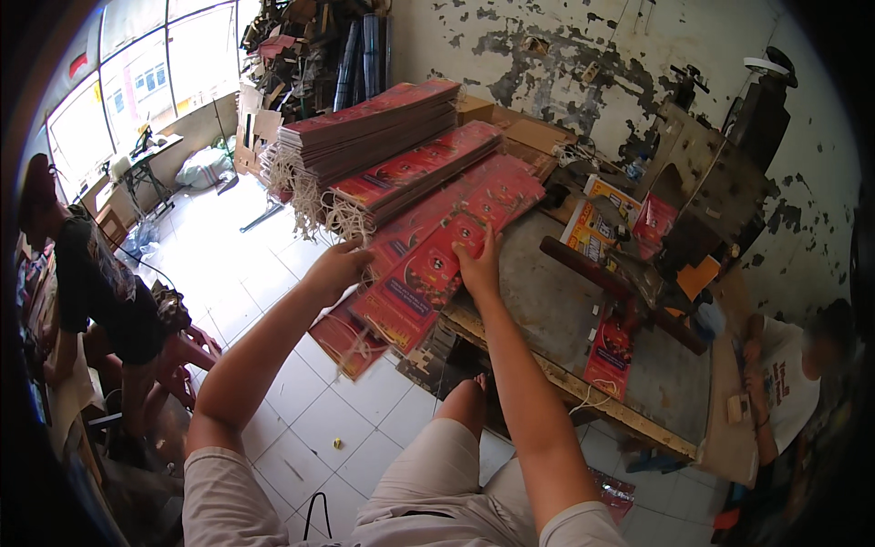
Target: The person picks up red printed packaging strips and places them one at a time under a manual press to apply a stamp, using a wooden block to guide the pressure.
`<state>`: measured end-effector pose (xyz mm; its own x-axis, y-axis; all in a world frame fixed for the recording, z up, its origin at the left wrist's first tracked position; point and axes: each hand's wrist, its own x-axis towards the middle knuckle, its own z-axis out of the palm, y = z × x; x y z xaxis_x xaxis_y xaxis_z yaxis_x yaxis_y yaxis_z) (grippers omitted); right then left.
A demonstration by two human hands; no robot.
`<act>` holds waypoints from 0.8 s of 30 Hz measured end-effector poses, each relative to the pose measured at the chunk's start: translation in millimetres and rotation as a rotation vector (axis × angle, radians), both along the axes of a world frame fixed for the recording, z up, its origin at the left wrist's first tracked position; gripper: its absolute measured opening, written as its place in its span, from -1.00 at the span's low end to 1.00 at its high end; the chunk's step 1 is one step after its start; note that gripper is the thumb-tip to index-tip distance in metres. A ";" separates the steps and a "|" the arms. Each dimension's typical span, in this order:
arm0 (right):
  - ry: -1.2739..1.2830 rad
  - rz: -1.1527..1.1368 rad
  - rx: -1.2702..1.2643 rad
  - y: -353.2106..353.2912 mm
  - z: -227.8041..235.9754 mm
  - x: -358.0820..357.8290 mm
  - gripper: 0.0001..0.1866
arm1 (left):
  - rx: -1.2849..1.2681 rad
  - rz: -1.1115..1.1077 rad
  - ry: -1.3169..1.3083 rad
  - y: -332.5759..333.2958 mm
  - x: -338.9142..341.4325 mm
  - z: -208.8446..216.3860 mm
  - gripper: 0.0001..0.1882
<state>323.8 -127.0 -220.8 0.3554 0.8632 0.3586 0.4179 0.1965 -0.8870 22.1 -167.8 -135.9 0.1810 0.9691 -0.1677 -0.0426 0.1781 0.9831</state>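
A long red printed strip, slightly blurred, slants out over the front edge of the workbench. My right hand grips its right edge, thumb on top and the fingers partly hidden. At the strip's left edge my left hand has its fingers closed beside some white cord; what exactly lies in them I cannot make out. Below this strip, another red strip with cord hangs out past the bench. Just behind my hands lies a bundle of red strips, white cords dangling from its left end.
A tall stack of red strips stands farther back. A dark bar and a single red strip lie on the grey workbench. One person stands at the left; another is at the right.
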 end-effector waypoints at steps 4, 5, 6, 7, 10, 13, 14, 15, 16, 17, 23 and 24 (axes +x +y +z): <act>0.039 -0.034 0.013 -15.8 9.2 -12.4 0.07 | -0.005 -0.112 -0.020 -11.7 -1.2 -18.4 -0.41; 0.069 -0.032 0.034 -20.6 9.9 -8.4 0.05 | -0.012 -0.106 -0.026 -15.9 5.4 -17.3 -0.43; 0.098 -0.030 0.054 -25.2 10.1 -5.4 0.03 | -0.057 -0.086 -0.031 -17.7 7.5 -12.8 -0.46; 0.140 -0.022 0.061 -29.5 9.3 -4.5 0.00 | -0.077 -0.105 -0.058 -14.1 7.5 -13.7 -0.47; 0.265 0.004 0.099 -39.0 9.9 -9.6 -0.06 | -0.107 -0.159 -0.098 6.9 -3.1 -28.1 -0.51; 0.366 0.055 0.166 -50.0 28.0 -27.0 -0.08 | -0.115 -0.175 -0.088 26.4 -19.6 -46.5 -0.57; 0.368 0.072 0.183 -51.0 36.8 -30.2 -0.07 | -0.143 -0.177 -0.120 31.6 -22.5 -51.5 -0.58; 0.370 0.091 0.200 -51.7 45.2 -35.2 -0.07 | -0.170 -0.177 -0.152 36.0 -26.5 -56.7 -0.59; 0.348 0.088 0.179 -51.3 48.0 -40.3 -0.08 | -0.171 -0.145 -0.097 37.0 -27.0 -54.4 -0.60; 0.327 0.086 0.157 -50.5 50.2 -49.0 -0.09 | -0.171 -0.110 -0.041 38.3 -29.5 -51.5 -0.60; 0.130 -0.045 0.220 -5.0 23.6 -48.2 -0.16 | -0.194 -0.120 0.007 32.6 -52.4 -22.7 -0.52; 0.171 -0.013 0.212 2.9 25.0 -47.3 -0.17 | -0.054 -0.168 -0.093 28.3 -81.8 -33.0 -0.49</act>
<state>276.4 -124.1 -195.8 0.4367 0.7703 0.4647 0.2690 0.3811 -0.8845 -59.6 -139.5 -168.9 0.3568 0.9138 -0.1939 -0.0975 0.2428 0.9652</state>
